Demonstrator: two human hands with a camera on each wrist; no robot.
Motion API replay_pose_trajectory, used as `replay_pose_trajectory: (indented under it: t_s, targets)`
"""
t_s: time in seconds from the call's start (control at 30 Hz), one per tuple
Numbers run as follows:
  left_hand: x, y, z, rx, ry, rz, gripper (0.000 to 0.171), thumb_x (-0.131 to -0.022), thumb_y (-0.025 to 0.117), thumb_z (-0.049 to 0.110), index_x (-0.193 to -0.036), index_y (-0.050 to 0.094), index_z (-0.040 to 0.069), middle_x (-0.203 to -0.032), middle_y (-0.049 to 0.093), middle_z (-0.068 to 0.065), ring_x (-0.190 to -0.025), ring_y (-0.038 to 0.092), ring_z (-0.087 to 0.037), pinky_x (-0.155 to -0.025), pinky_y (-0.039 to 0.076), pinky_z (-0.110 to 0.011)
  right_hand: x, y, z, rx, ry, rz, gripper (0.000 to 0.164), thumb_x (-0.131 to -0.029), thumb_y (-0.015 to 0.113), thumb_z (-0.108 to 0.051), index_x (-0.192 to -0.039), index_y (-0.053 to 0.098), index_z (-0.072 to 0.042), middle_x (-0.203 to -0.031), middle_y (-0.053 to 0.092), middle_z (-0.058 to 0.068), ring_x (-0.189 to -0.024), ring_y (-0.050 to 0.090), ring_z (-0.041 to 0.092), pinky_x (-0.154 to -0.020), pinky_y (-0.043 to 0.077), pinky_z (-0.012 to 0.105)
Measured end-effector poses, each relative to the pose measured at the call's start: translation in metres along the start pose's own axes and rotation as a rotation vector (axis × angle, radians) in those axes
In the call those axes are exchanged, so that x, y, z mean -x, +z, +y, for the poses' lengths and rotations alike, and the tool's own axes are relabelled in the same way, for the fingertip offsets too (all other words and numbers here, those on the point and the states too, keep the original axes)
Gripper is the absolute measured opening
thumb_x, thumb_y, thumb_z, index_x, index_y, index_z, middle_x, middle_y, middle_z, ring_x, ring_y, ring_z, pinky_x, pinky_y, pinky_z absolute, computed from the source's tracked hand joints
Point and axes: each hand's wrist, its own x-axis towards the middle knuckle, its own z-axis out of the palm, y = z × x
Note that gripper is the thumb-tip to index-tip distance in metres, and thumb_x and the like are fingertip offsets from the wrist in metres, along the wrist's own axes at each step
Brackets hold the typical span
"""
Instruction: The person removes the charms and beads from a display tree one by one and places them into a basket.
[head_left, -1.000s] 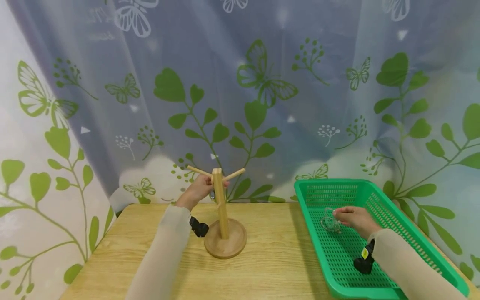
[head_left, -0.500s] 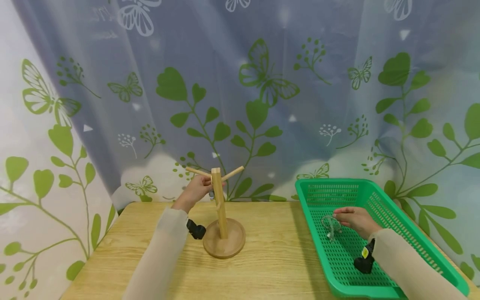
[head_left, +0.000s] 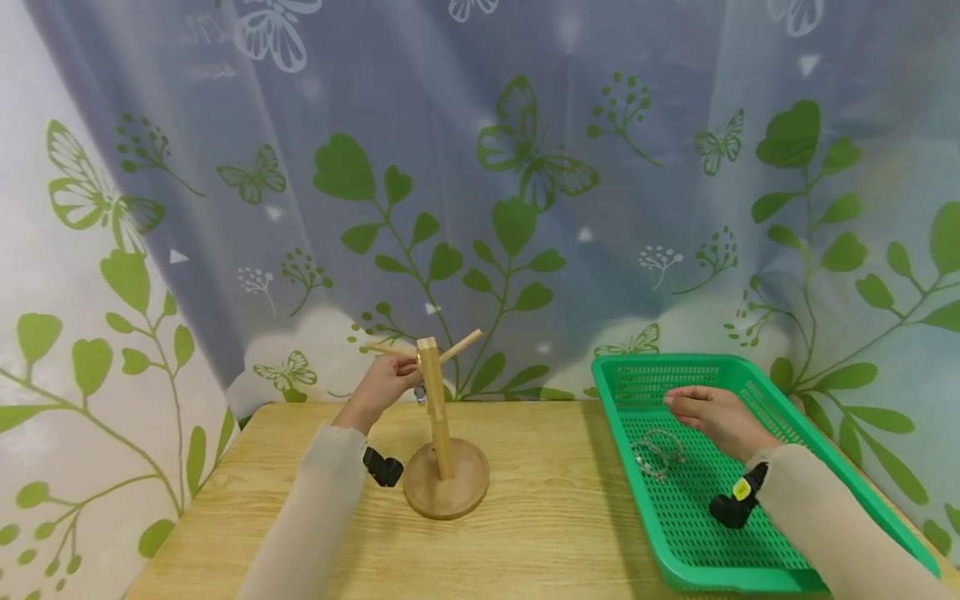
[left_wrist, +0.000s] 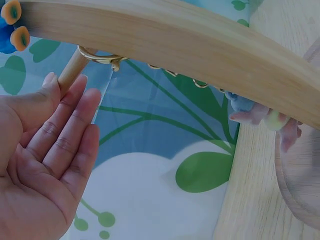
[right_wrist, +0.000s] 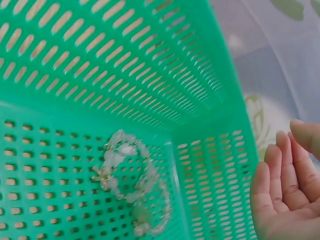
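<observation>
My left hand [head_left: 381, 387] is at the left peg [left_wrist: 74, 70] of a wooden stand [head_left: 437, 417], pinching the peg between thumb and fingers. A gold ring [left_wrist: 102, 59] of a keychain sits on that peg close to the post. Its chain passes behind the post, and small pastel charms [left_wrist: 272, 119] show lower down. Over the green basket [head_left: 651, 517], my right hand [head_left: 716, 417] is held with fingers nearly straight and nothing in them. Below it, pale beaded bracelets [right_wrist: 132, 165] lie in a loose heap on the basket floor.
A blue and orange figure [left_wrist: 11, 27] shows at the post's upper end in the left wrist view. The stand's round base [head_left: 446, 500] rests on the wooden table [head_left: 547, 483]. A leaf-and-butterfly curtain [head_left: 450, 208] hangs behind.
My right hand has let go of the bracelets, which now lie in the basket, and has lifted slightly. My left hand stays at the peg; the stand's top has shifted slightly left.
</observation>
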Motion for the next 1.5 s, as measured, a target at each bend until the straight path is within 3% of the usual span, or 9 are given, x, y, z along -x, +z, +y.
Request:
replay_pose_trajectory:
  t_s: [0.2,0.37,0.5,0.63,0.73,0.97,1.1,1.27,1.5]
  targets:
    - [0.004,0.000,-0.003,0.021,0.012,0.048,0.038,-0.096,0.047,-0.002,-0.132,0.043,-0.016,-0.127,0.052,-0.031,-0.118,0.052,-0.038,-0.096,0.047,-0.038,0.004,0.007,-0.019,-0.064,-0.022,-0.027,0.026,-0.095,0.059,-0.022,-0.115,0.057,-0.007,-0.105,0.057,-0.013,-0.095,0.058,-0.003,-0.089,0.048,0.021]
    - [0.009,0.003,-0.003,0.052,0.013,0.081,0.037,-0.096,0.050,0.000,-0.130,0.047,-0.013,-0.125,0.054,-0.029,-0.116,0.055,-0.035,-0.094,0.048,-0.037,0.007,0.020,-0.029,0.002,-0.024,-0.038,0.037,-0.094,0.060,-0.028,-0.120,0.055,-0.002,-0.112,0.057,-0.008,-0.098,0.057,0.000,-0.091,0.048,0.026]
    - [0.013,0.004,-0.003,0.091,0.040,0.116,0.032,-0.096,0.051,0.000,-0.125,0.052,-0.013,-0.117,0.061,-0.026,-0.100,0.063,-0.019,-0.087,0.051,-0.028,0.009,0.032,-0.033,0.036,-0.034,-0.057,0.045,-0.095,0.058,-0.028,-0.125,0.051,0.004,-0.113,0.059,-0.002,-0.099,0.058,0.001,-0.091,0.049,0.027]
    - [0.017,0.005,-0.005,0.130,0.060,0.133,0.031,-0.095,0.052,0.000,-0.123,0.054,-0.014,-0.110,0.065,-0.022,-0.086,0.061,-0.001,-0.080,0.050,-0.020,0.011,0.043,-0.039,-0.034,-0.044,-0.083,0.040,-0.095,0.059,-0.023,-0.124,0.051,0.005,-0.110,0.060,-0.003,-0.098,0.059,0.002,-0.090,0.049,0.025]
    - [0.019,0.005,-0.008,0.153,0.080,0.144,0.029,-0.094,0.053,-0.001,-0.121,0.055,-0.014,-0.105,0.068,-0.018,-0.081,0.060,0.002,-0.077,0.049,-0.018,0.014,0.051,-0.044,-0.079,-0.057,-0.091,0.037,-0.094,0.060,-0.021,-0.121,0.053,0.003,-0.109,0.060,-0.002,-0.099,0.059,0.003,-0.090,0.049,0.025]
    - [0.024,0.002,-0.010,0.142,0.085,0.158,0.030,-0.093,0.057,0.001,-0.119,0.057,-0.013,-0.094,0.070,-0.006,-0.078,0.060,0.003,-0.079,0.049,-0.019,0.019,0.070,-0.054,-0.021,-0.080,-0.098,0.037,-0.093,0.062,-0.022,-0.119,0.056,0.004,-0.109,0.062,0.002,-0.106,0.059,0.016,-0.095,0.047,0.034]
    - [0.027,-0.003,-0.012,0.109,0.067,0.137,0.032,-0.093,0.059,0.006,-0.120,0.057,-0.010,-0.097,0.070,-0.008,-0.080,0.061,0.000,-0.083,0.050,-0.024,0.022,0.080,-0.058,-0.029,-0.095,-0.127,0.033,-0.094,0.061,-0.022,-0.116,0.058,0.003,-0.110,0.062,0.000,-0.104,0.059,0.011,-0.100,0.043,0.043]
    - [0.033,-0.013,-0.015,0.085,0.021,0.098,0.037,-0.092,0.062,0.012,-0.123,0.057,-0.007,-0.101,0.069,-0.008,-0.084,0.062,-0.003,-0.090,0.049,-0.034,0.022,0.091,-0.059,-0.038,-0.090,-0.142,0.028,-0.093,0.062,-0.023,-0.111,0.061,-0.002,-0.114,0.061,0.002,-0.101,0.059,0.010,-0.096,0.046,0.038]
    - [0.040,-0.023,-0.017,0.065,0.059,0.034,0.041,-0.089,0.067,0.019,-0.125,0.059,-0.001,-0.102,0.069,-0.008,-0.092,0.064,-0.015,-0.097,0.044,-0.045,0.023,0.102,-0.059,-0.064,-0.066,-0.140,0.024,-0.092,0.063,-0.021,-0.107,0.063,-0.002,-0.108,0.064,0.003,-0.097,0.061,0.012,-0.093,0.048,0.036]
